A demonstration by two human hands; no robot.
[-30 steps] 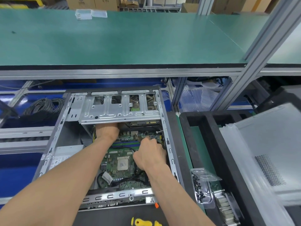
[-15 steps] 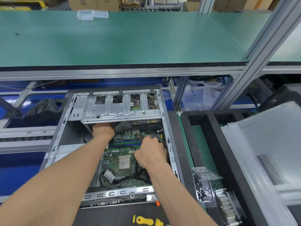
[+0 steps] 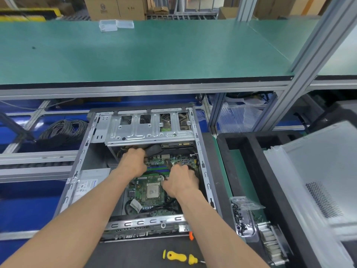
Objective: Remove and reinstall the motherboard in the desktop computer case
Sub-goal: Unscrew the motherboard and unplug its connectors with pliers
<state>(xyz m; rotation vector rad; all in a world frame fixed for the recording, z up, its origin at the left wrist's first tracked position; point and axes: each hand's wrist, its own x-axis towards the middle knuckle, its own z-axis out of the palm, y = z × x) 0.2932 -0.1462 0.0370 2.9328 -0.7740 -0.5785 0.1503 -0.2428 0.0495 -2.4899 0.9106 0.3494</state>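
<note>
An open desktop case lies flat in front of me, its silver drive cage across the far end. The green motherboard with its bare CPU sits inside. My left hand reaches in just under the drive cage, fingers curled around dark cables there. My right hand is over the board's right side, fingers curled down among black cables; what they grip is hidden.
A yellow-handled screwdriver lies on the black mat near me. A clear tray of black screws and a heatsink sit right of the case. A white case panel in plastic is at far right. Coiled cables lie left.
My left hand has pulled back slightly from under the drive cage and now curls on cables. The right hand stays over the board's right side. The view has shifted a little.
</note>
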